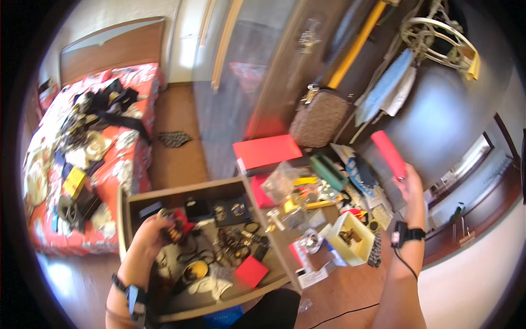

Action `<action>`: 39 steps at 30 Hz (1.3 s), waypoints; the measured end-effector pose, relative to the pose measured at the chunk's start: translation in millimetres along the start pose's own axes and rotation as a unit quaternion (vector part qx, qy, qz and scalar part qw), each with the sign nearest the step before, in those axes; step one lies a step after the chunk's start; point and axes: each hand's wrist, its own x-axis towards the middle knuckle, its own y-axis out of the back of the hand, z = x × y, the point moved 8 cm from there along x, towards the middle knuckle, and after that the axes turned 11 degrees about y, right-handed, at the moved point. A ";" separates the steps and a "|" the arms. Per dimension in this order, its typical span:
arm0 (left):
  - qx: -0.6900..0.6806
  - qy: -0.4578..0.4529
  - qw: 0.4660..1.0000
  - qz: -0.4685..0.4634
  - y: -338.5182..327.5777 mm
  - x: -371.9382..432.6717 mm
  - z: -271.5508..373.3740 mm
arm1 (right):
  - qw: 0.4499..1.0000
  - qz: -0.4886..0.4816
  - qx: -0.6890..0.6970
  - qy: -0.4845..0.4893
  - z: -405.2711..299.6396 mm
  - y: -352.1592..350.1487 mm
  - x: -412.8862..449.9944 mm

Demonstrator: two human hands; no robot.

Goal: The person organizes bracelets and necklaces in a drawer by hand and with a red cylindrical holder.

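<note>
My left hand (154,232) is over the left part of a pulled-out wooden drawer (185,187), gripping a small bundle of dark beaded jewellery (176,231) with something red beside it. Inside the drawer lie tangled necklaces and bracelets (234,242), dark jewellery boxes (232,211), a red square box (251,271), a round yellow-lined container (196,269) and a white cloth (210,284). Raised at the right, my right hand (409,183) holds a long red case (388,154) by its lower end, tilted. A cream box (352,239) with small items stands below and left of that hand.
Right of the drawer are a red flat box (267,151), a green tray (328,170), plastic bags (281,181) and papers. A brown patterned bag (320,117) hangs behind them. At the left stands a bed (109,68) heaped with clothes. A black cable (345,314) crosses the floor.
</note>
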 end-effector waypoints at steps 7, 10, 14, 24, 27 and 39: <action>0.001 -0.006 0.999 0.040 15.8 21.9 -0.2 | 0.993 -0.072 0.085 0.026 -45.3 -120.5 -173.7; 0.010 -0.042 0.999 0.033 4.5 5.8 8.7 | 0.977 -0.173 0.116 -0.052 -20.4 -218.4 -256.0; 0.008 -0.089 0.996 0.018 23.6 -2.2 24.4 | 0.937 -0.334 0.093 -0.031 11.2 -341.2 -338.1; 0.044 -0.214 0.974 0.060 26.9 -15.5 56.5 | 0.880 -0.430 0.169 -0.111 86.6 -417.6 -352.9; 0.129 -0.262 0.945 0.145 30.1 -28.1 68.5 | 0.872 -0.465 0.102 -0.109 85.7 -430.4 -360.6; 0.273 -0.393 0.866 0.141 -14.1 -49.5 73.5 | 0.865 -0.487 0.063 0.100 94.8 -435.0 -370.7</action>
